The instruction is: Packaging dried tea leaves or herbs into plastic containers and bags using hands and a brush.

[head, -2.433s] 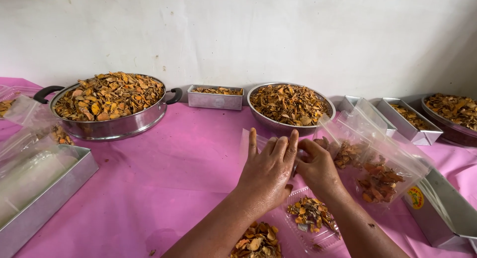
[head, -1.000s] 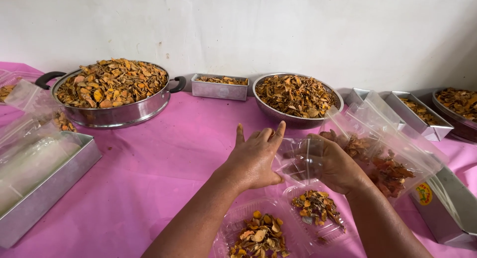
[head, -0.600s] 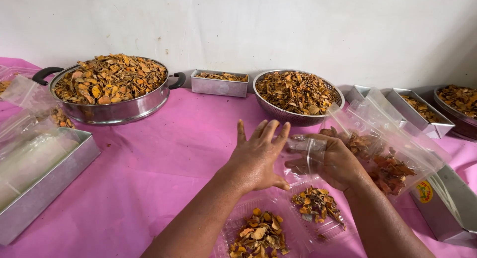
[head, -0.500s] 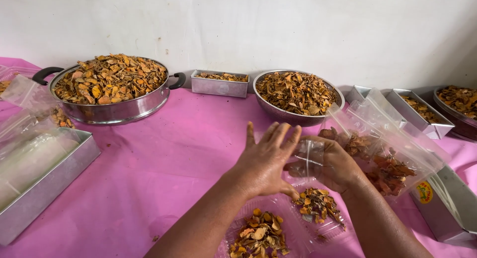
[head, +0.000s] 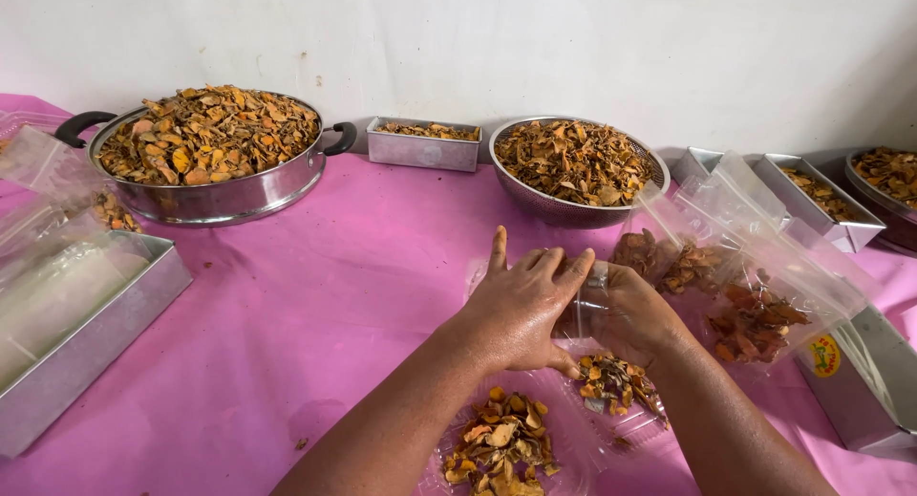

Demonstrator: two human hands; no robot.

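My left hand (head: pixel 521 305) and my right hand (head: pixel 626 310) meet over a small clear plastic bag (head: pixel 594 288), pinching and folding its top between the fingers. The bag hangs just above two other clear bags of dried orange-brown chips (head: pixel 501 439) (head: pixel 616 386) lying on the pink tablecloth (head: pixel 315 305) in front of me. My left fingers are spread flat over the bag; my right hand cups it from the right.
A large steel pot (head: pixel 205 157), a small steel tin (head: pixel 423 144) and a steel colander (head: pixel 576 166) of dried chips stand along the back wall. Filled bags (head: pixel 735 276) lean at right beside steel trays (head: pixel 821 204). A tray with empty bags (head: pixel 67 305) sits left.
My hands lifted the small clear bag off the table and drew together on it. The view shifted slightly downward and right.
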